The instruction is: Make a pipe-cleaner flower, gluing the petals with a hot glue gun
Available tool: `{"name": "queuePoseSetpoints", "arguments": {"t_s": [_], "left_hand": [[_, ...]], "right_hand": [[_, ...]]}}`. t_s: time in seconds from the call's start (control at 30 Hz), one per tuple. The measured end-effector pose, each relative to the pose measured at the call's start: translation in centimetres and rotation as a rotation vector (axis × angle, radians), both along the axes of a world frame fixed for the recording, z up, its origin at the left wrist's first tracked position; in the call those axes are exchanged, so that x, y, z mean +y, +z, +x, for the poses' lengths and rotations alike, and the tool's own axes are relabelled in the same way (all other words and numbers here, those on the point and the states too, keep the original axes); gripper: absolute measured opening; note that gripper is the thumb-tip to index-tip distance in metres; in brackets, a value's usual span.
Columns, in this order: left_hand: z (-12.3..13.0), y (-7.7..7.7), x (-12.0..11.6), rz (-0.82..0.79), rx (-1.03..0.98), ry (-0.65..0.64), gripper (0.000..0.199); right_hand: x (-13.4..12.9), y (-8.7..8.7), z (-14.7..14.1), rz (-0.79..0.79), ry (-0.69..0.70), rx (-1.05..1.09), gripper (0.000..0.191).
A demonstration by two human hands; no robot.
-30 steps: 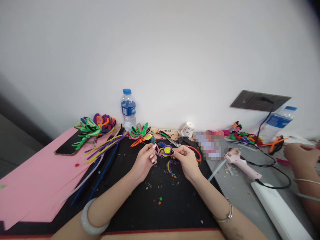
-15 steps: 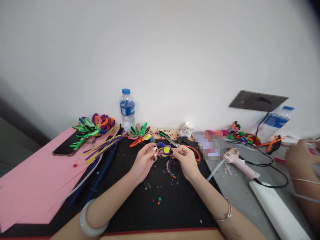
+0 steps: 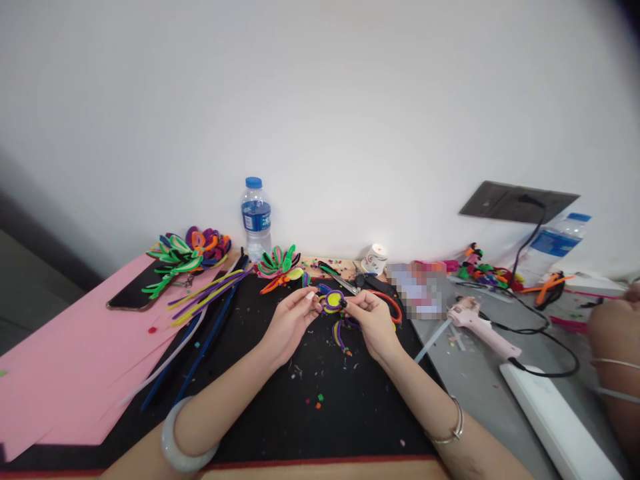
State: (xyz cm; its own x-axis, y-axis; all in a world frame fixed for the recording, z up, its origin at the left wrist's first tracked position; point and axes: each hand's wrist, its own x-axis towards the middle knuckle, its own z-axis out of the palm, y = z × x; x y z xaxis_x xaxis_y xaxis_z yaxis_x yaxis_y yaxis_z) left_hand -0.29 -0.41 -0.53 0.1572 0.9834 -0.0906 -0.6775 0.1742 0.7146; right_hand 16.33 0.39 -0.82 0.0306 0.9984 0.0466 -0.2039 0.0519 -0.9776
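Note:
Between my hands, above the black mat (image 3: pixel 300 427), is a pipe-cleaner piece (image 3: pixel 333 302) with a yellow centre and a purple and blue rim. My right hand (image 3: pixel 373 323) pinches its right side. My left hand (image 3: pixel 293 323) is at its left side, thumb and fingertips pressed together; whatever lies between them is too small to make out. A curled purple and yellow strip (image 3: pixel 341 337) hangs or lies just below the piece. Behind my hands are scissors (image 3: pixel 345 281) and an orange-red loop (image 3: pixel 393 305).
Pipe-cleaner flowers (image 3: pixel 187 257), a phone (image 3: pixel 133 290) and pink sheets (image 3: pixel 85 353) are left. A bottle (image 3: pixel 257 220) and paper cup (image 3: pixel 375 259) stand by the wall. Right are a glue gun (image 3: pixel 487 328), its cord, a white box (image 3: pixel 555 417) and another person's arm (image 3: pixel 617 347).
My left fingertips have moved slightly right, up to the edge of the yellow-centred piece. The other person's hand at the right has shifted further right.

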Motion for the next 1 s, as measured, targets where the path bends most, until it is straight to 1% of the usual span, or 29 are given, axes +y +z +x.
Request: {"name": "queuePoseSetpoints", "arguments": {"t_s": [0.2,0.4,0.57,1.0], "left_hand": [[0.08,-0.17,0.09,-0.039,0.049,0.038,0.018],[0.05,-0.56,0.09,-0.033,0.075,0.059,0.016],[-0.03,-0.48,0.2,-0.037,0.083,0.083,0.013],[-0.07,-0.29,0.19,-0.085,0.094,0.068,0.019]], "right_hand": [[-0.05,0.21,-0.03,-0.003,-0.003,0.0,0.017],[-0.04,0.04,0.07,0.009,0.002,0.007,0.016],[-0.01,-0.05,0.07,0.015,0.004,0.005,0.017],[-0.08,0.04,0.04,0.014,-0.005,-0.047,0.018]]}}
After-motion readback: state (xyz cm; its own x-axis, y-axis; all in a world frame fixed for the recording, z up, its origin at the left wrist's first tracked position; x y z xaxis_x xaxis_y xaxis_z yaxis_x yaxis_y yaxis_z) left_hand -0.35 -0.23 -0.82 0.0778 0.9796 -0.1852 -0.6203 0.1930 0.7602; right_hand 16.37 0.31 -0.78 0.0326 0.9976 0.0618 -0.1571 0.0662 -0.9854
